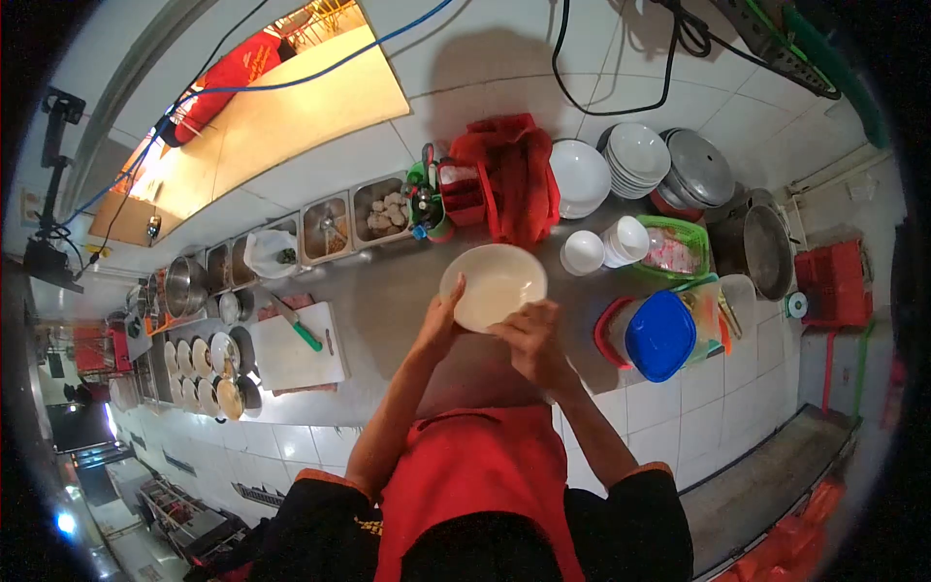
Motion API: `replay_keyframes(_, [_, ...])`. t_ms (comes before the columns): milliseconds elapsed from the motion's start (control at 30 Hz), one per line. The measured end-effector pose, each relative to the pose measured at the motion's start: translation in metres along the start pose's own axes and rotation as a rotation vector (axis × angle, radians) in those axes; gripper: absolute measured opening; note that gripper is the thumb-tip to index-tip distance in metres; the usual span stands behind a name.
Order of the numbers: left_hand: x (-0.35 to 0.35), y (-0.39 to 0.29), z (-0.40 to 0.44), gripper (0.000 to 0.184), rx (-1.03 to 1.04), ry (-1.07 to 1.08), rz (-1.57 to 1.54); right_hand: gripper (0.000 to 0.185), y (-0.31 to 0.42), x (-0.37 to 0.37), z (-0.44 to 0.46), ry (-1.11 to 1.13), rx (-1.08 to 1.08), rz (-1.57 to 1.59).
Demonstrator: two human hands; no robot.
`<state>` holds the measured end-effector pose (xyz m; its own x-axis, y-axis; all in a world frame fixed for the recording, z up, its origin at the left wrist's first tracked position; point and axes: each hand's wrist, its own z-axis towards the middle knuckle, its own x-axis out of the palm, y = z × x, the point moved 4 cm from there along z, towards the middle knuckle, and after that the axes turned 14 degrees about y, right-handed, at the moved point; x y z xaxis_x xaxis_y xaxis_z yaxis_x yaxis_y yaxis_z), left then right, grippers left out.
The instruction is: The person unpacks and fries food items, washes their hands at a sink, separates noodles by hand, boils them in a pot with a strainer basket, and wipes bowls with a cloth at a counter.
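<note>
A wide white bowl (497, 281) is held tilted above the steel counter, its pale inside facing me. My left hand (443, 318) grips its left side, with the thumb on the rim and the other fingers hidden behind it. My right hand (529, 339) is closed at the near right rim, fingers curled over the edge. Whether anything small is also in those fingers I cannot make out. Beyond the bowl, red cloth (524, 184) lies over a red basket. Two stacks of small white bowls (583, 253) stand just to the right.
On the left, a white cutting board (291, 349) carries a green-handled knife (308, 336). Steel food pans (325, 233) line the back, and several filled bowls (202, 357) stand farther left. Plates (580, 179), a green basket (671, 247) and a blue-lidded container (661, 336) are on the right.
</note>
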<state>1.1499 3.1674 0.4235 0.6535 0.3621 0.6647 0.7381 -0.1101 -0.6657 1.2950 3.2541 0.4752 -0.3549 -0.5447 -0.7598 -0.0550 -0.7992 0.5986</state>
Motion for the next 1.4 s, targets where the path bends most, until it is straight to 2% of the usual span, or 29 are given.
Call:
replay_keyframes(33, [-0.042, 0.013, -0.006, 0.078, -0.07, -0.125, 0.203, 0.024, 0.005, 0.018, -0.002, 0.148, -0.062, 0.031])
replay_keyframes(67, [-0.07, 0.021, -0.018, 0.075, -0.14, -0.253, 0.404, 0.023, 0.003, 0.021, 0.001, 0.111, -0.043, 0.063])
replay_keyframes(100, [-0.077, 0.022, -0.03, 0.075, -0.151, -0.267, 0.393, 0.023, -0.002, 0.023, 0.011, 0.076, -0.023, 0.1])
replay_keyframes(133, [-0.083, 0.014, -0.041, 0.072, -0.019, -0.304, 0.575, 0.025, -0.015, 0.009, 0.032, -0.054, -0.123, 0.155])
replay_keyframes(167, [-0.088, 0.007, -0.054, 0.069, 0.114, -0.348, 0.753, 0.031, -0.039, 0.001, 0.054, -0.18, 0.038, 0.307])
replay_keyframes(200, [-0.1, 0.009, -0.069, 0.069, 0.096, -0.389, 0.732, 0.039, -0.062, -0.007, 0.073, -0.329, 0.177, 0.478])
replay_keyframes(233, [-0.113, 0.009, -0.078, 0.067, 0.091, -0.353, 0.723, 0.048, -0.085, -0.026, 0.096, -0.296, 0.239, 0.169])
replay_keyframes(300, [-0.121, 0.001, -0.102, 0.065, 0.104, -0.353, 0.708, 0.075, -0.136, -0.039, 0.134, -0.486, 0.285, -0.31])
replay_keyframes(333, [-0.108, -0.011, -0.11, 0.066, 0.149, -0.303, 0.62, 0.087, -0.147, -0.047, 0.153, -0.473, 0.31, -0.346])
replay_keyframes(367, [-0.101, -0.017, -0.117, 0.067, 0.197, -0.25, 0.532, 0.085, -0.172, -0.045, 0.167, -0.347, 0.448, -0.332])
replay_keyframes(400, [-0.106, -0.019, -0.124, 0.067, 0.216, -0.276, 0.523, 0.063, -0.183, -0.047, 0.18, -0.271, 0.394, -0.345])
replay_keyframes(433, [-0.115, -0.019, -0.132, 0.067, 0.24, -0.349, 0.523, 0.037, -0.196, -0.047, 0.187, -0.29, 0.383, -0.337])
replay_keyframes(467, [-0.121, -0.021, -0.141, 0.068, 0.265, -0.425, 0.521, 0.019, -0.221, -0.046, 0.185, -0.467, 0.174, -0.338])
replay_keyframes(533, [-0.13, -0.028, -0.154, 0.069, 0.31, -0.537, 0.502, 0.016, -0.208, -0.059, 0.184, -0.546, 0.062, -0.181])
replay_keyframes(567, [-0.135, -0.029, -0.162, 0.07, 0.323, -0.621, 0.49, 0.02, -0.236, -0.057, 0.182, -0.473, 0.117, 0.077])
replay_keyframes(633, [-0.146, -0.035, -0.172, 0.069, 0.363, -0.632, 0.415, 0.029, -0.169, -0.073, 0.169, -0.413, 0.433, 0.3])
replay_keyframes(700, [-0.154, -0.043, -0.176, 0.066, 0.391, -0.638, 0.358, 0.033, -0.099, -0.073, 0.163, -0.4, 0.383, 0.652])
replay_keyframes(733, [-0.152, -0.051, -0.179, 0.066, 0.395, -0.64, 0.352, 0.033, -0.06, -0.072, 0.162, -0.394, 0.379, 0.65])
replay_keyframes(800, [-0.145, -0.069, -0.183, 0.063, 0.33, -0.681, 0.483, 0.033, 0.008, -0.058, 0.159, -0.229, 0.209, 1.091])
replay_keyframes(867, [-0.146, -0.072, -0.176, 0.06, 0.406, -0.665, 0.489, 0.039, 0.003, -0.017, 0.135, -0.3, 0.221, 1.379])
replay_keyframes(900, [-0.146, -0.073, -0.172, 0.058, 0.48, -0.661, 0.493, 0.04, 0.017, 0.01, 0.128, -0.193, 0.176, 1.318])
replay_keyframes(967, [-0.153, -0.069, -0.163, 0.056, 0.429, -0.609, 0.507, 0.042, 0.077, 0.068, 0.12, 0.128, -0.03, 0.976])
replay_keyframes(1000, [-0.155, -0.069, -0.158, 0.053, 0.381, -0.577, 0.529, 0.044, 0.105, 0.093, 0.116, 0.291, -0.177, 0.727])
replay_keyframes(1033, [-0.141, -0.079, -0.156, 0.051, 0.504, -0.545, 0.6, 0.046, 0.131, 0.112, 0.113, 0.427, -0.31, 0.435])
replay_keyframes(1067, [-0.126, -0.087, -0.158, 0.05, 0.624, -0.511, 0.67, 0.063, 0.155, 0.126, 0.112, 0.685, -0.405, -0.059])
replay_keyframes(1100, [-0.133, -0.081, -0.157, 0.049, 0.588, -0.549, 0.712, 0.075, 0.164, 0.134, 0.107, 0.645, -0.347, -0.05])
replay_keyframes(1200, [-0.143, -0.068, -0.155, 0.049, 0.519, -0.528, 0.652, 0.079, 0.162, 0.141, 0.103, 0.64, -0.433, 0.011])
replay_keyframes(1333, [-0.137, -0.063, -0.158, 0.05, 0.488, -0.423, 0.655, 0.078, 0.13, 0.162, 0.117, 0.545, -0.387, 0.004])
replay_keyframes(1400, [-0.148, -0.07, -0.168, 0.05, 0.317, -0.526, 0.829, 0.079, 0.122, 0.161, 0.127, 0.504, -0.294, -0.132])
